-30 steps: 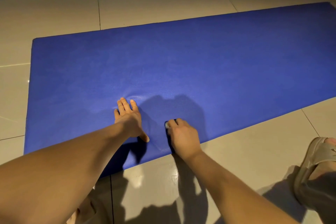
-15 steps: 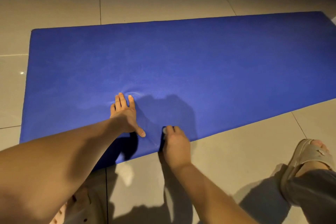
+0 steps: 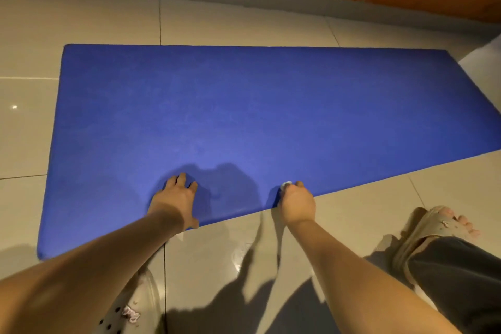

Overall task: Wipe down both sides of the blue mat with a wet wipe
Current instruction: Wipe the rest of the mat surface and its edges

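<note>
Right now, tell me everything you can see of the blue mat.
The blue mat is a long rectangle of plain, matte, foam-like material, lying flat and unrolled on the pale tiled floor. The left hand rests on it near the front edge, fingers spread; the right hand holds a small white wipe against that edge.
</note>
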The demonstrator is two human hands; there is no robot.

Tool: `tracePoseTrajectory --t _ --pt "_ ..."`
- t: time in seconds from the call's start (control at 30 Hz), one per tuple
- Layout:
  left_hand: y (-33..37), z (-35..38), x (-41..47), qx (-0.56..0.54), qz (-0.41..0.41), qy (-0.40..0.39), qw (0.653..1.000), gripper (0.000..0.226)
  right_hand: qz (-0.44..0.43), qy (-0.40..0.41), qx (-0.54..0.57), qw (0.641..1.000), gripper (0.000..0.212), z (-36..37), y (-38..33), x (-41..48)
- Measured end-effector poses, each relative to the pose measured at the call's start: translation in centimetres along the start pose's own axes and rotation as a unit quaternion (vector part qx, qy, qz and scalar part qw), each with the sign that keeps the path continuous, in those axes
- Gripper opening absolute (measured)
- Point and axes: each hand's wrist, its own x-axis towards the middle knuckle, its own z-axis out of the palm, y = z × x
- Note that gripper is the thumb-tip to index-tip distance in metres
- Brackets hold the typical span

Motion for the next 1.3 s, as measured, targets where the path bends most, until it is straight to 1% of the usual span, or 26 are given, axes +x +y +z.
tracePoseTrajectory --t 0.07,0.13,0.2,0.3,0.37,0.43,0.53,0.6,0.67,0.73,0.8,0.87,0.93,0.97,1.0,1.07,1.13,1.17,1.23,1.3 --pt "0.1 0.5 -0.8 0.026 0.011 -0.026 0.999 0.115 0.0 -0.004 0.011 1.0 0.016 0.2 -1.3 -1.1" --pt "0.8 0.5 -1.0 0.047 0.006 -0.036 0.998 0.117 -0.009 0.002 0.022 1.0 0.018 0.6 -1.8 -1.6" --pt "1.7 0.1 -0.7 0.07 -0.005 -0.032 0.997 0.113 -0.033 0.015 0.056 0.998 0.019 1.8 -2.2 -2.1" --pt "2.2 0.4 -0.7 0.108 -0.013 -0.012 0.994 0.099 -0.07 0.049 0.126 0.988 0.014 3.5 -2.8 -2.8" --pt "2.3 0.6 -1.0 0.127 -0.015 -0.012 0.992 0.095 -0.082 0.055 0.137 0.986 0.016 3.5 -1.6 -2.4" --pt "2.6 0.5 -1.1 0.139 -0.016 -0.025 0.99 0.095 -0.049 0.065 0.136 0.987 0.018 2.9 1.5 -1.1" --pt "3.0 0.0 -0.9 0.147 -0.022 -0.043 0.988 0.095 0.039 0.085 0.195 0.976 0.011 2.4 5.9 1.0" --pt "3.0 -0.2 -0.7 0.154 -0.032 -0.056 0.986 0.095 0.076 0.087 0.234 0.965 0.005 2.7 5.8 1.5" --pt "3.5 -0.3 -0.6 0.17 -0.042 -0.064 0.982 0.093 0.093 0.084 0.265 0.956 0.009 3.1 4.2 0.6" --pt "3.8 0.0 -0.6 0.198 -0.051 -0.067 0.977 0.086 0.06 0.06 0.287 0.954 0.015 3.8 1.5 -1.0" --pt "4.3 0.0 -0.2 0.216 -0.042 -0.058 0.974 0.076 -0.016 0.028 0.256 0.966 0.023 4.3 -1.4 -2.9" --pt "4.1 0.4 -0.4 0.215 -0.031 -0.036 0.976 0.074 -0.081 -0.002 0.225 0.971 0.022 4.3 -3.7 -4.8" --pt "3.3 1.2 -0.7 0.197 -0.027 -0.007 0.98 0.078 -0.09 0.006 0.207 0.974 0.017 4.0 -3.6 -4.9" --pt "2.8 1.6 -1.0 0.186 -0.028 0.005 0.982 0.077 -0.076 0.016 0.206 0.975 0.016 3.6 -3.0 -4.4" --pt "2.5 2.0 -1.0 0.178 -0.026 0.019 0.984 0.076 -0.04 0.03 0.219 0.974 0.015 2.9 -2.2 -3.7" --pt "2.3 2.4 -0.7 0.167 -0.02 0.037 0.985 0.081 0.055 0.067 0.239 0.967 0.012 1.4 -0.1 -1.6" --pt "2.4 2.4 -0.7 0.146 -0.023 0.019 0.989 0.087 0.127 0.094 0.242 0.957 0.008 0.3 1.6 -0.1" --pt "2.4 2.3 -0.6 0.145 -0.025 0.011 0.989 0.086 0.14 0.098 0.249 0.953 0.005 0.2 1.8 0.2" --pt "1.9 2.4 -0.6 0.153 -0.012 0.021 0.988 0.086 0.139 0.098 0.263 0.95 0.006 1.0 0.3 -0.5" --pt "1.8 2.4 -0.8 0.157 0.002 0.026 0.987 0.087 0.093 0.085 0.27 0.955 0.01 2.6 -2.4 -2.2"
